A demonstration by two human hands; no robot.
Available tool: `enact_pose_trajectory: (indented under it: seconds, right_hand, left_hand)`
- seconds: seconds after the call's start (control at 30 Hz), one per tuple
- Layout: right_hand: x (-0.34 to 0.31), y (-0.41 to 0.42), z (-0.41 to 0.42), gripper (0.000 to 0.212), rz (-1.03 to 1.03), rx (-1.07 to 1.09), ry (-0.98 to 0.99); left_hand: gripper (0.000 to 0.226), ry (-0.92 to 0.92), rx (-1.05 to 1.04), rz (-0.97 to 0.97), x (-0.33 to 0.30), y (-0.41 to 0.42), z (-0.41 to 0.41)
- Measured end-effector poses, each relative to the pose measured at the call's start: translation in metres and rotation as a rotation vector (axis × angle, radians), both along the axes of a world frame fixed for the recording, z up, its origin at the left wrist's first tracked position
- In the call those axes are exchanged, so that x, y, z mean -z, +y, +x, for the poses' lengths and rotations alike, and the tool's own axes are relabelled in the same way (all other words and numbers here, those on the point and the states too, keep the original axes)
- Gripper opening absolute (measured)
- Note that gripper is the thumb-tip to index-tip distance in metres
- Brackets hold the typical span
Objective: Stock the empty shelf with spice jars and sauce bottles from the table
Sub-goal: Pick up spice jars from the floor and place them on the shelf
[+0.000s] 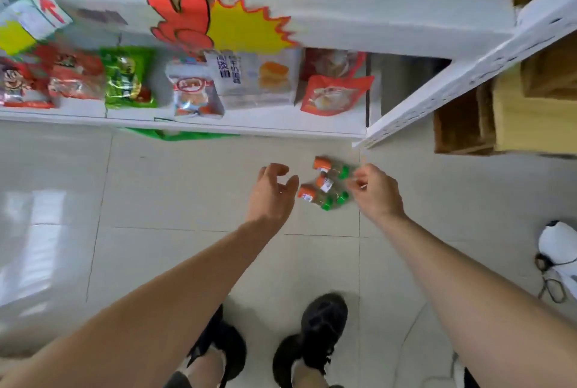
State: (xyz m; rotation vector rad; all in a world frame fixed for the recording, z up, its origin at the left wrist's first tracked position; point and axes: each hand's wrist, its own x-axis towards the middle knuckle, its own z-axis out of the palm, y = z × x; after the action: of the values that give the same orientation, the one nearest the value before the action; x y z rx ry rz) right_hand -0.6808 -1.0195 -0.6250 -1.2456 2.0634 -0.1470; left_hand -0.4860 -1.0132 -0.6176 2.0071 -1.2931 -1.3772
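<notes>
While both arms are reaching down, the left hand [274, 189] is hovering with fingers loosely spread, holding nothing, jars just to its right. The spice jars [327, 183] are lying on the floor tiles [187, 184] between both hands, three counted, long axes running upper-left to lower-right, orange ends toward the left hand. The right hand [376, 190] is looking nearer, fingers curling at the green caps; grip unclear.
</notes>
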Motion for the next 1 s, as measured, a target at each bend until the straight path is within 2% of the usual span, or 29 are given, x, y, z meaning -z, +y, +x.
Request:
enact_pose_trajectory:
  seconds: [0.23, 0.47, 0.6, 0.73, 0.9, 1.0]
  right_hand:
    - [0.164, 0.018, -0.043, 0.038, 0.057, -0.037, 0.043]
    - [0.261, 0.027, -0.068, 0.056, 0.124, -0.134, 0.070]
    - [0.288, 0.030, -0.072, 0.058, 0.118, -0.156, 0.044]
    - [0.299, 0.027, -0.074, 0.048, 0.057, -0.150, 0.046]
    - [0.300, 0.022, -0.072, 0.044, 0.060, -0.144, -0.004]
    - [0.288, 0.025, -0.070, 0.036, 0.040, -0.130, -0.043]
  left_hand:
    - [0.046, -0.103, 0.252, -0.019, 0.165, -0.002, -0.027]
    - [0.070, -0.251, 0.471, 0.004, 0.275, -0.007, -0.039]
    - [0.066, -0.376, 0.652, -0.061, 0.300, -0.011, -0.039]
    - [0.060, -0.473, 0.746, -0.121, 0.307, -0.022, -0.040]
    - [0.044, -0.438, 0.783, -0.155, 0.308, -0.029, -0.041]
    - [0.040, -0.377, 0.723, -0.141, 0.302, -0.022, -0.033]
